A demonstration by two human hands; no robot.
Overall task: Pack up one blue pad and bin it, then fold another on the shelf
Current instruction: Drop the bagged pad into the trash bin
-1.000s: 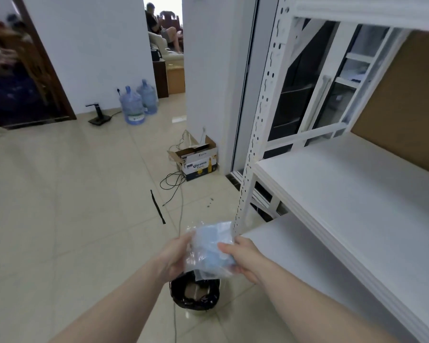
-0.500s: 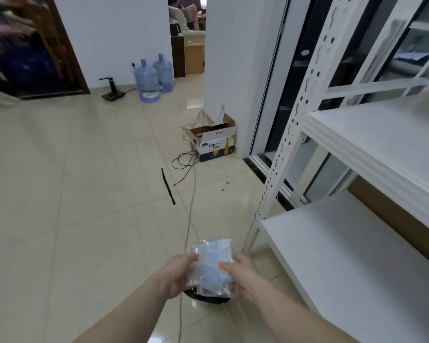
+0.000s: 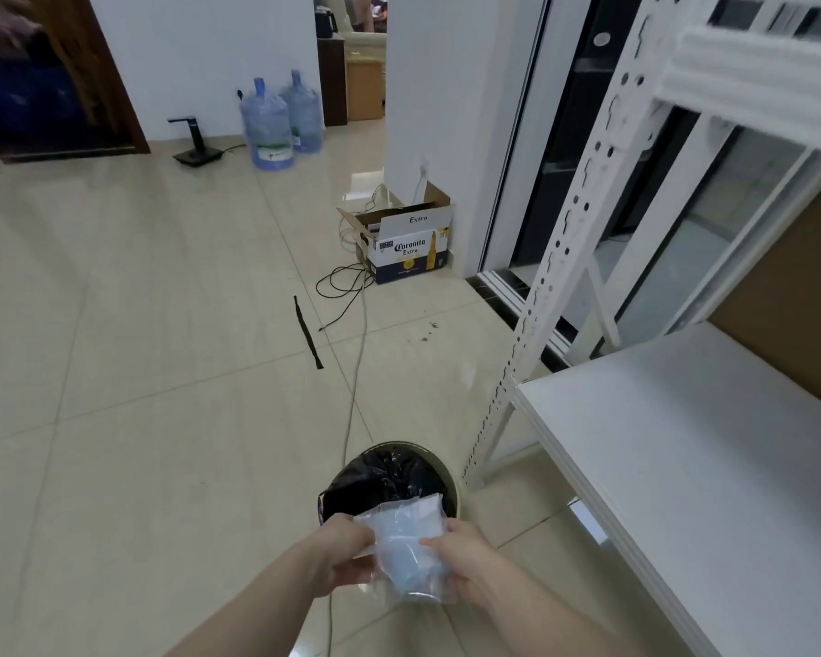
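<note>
The bagged blue pad now hangs directly over the black-lined bin, lower than a moment ago. Left hand and right hand pinch its plastic edges (release looks imminent). The shelf waits alongside.

The bin shows only its far rim and black liner; its near half sits behind the bagged pad. Both forearms run off the frame at six o'clock. The shelf is cropped at three o'clock (its top tier blurred).
</note>
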